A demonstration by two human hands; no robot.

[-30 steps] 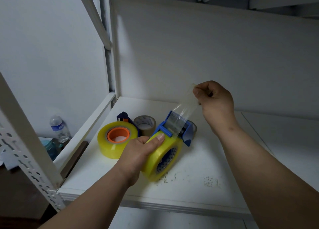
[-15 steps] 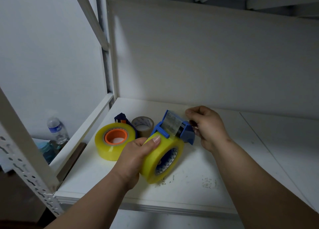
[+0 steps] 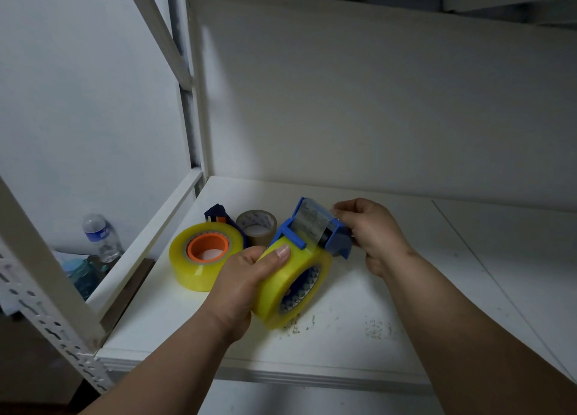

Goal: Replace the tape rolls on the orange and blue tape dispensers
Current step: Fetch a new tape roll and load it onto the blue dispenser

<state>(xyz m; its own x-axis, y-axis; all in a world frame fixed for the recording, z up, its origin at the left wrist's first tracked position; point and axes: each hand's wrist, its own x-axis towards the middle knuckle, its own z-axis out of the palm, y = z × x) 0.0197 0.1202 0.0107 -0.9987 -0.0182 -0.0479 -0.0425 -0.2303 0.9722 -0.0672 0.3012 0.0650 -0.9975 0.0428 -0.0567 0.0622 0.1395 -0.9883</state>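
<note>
Head view. On the white shelf (image 3: 421, 289), behind my hands, stand a second yellow tape roll (image 3: 204, 266) lying flat on an orange core (image 3: 208, 248), a brown tape roll (image 3: 256, 228) just behind it, and a dark blue piece (image 3: 215, 213) wedged between them and partly hidden by the yellow roll. Below the shelf to the left, past the perforated upright (image 3: 46, 305), a water bottle (image 3: 100, 233) stands on the floor. Scuff marks (image 3: 376, 328) speckle the shelf near its front edge.

My left hand (image 3: 240, 289) is closed around the yellow tape roll (image 3: 292, 289) mounted on the blue tape dispenser (image 3: 312, 230), thumb pressed on the roll's rim, the roll held tilted above the shelf. My right hand (image 3: 374, 233) grips the dispenser's cutter end, fingertips (image 3: 338, 210) pinching the clear tape strip (image 3: 309, 222) laid across its top. My left wrist hides the front of the flat roll.
</note>
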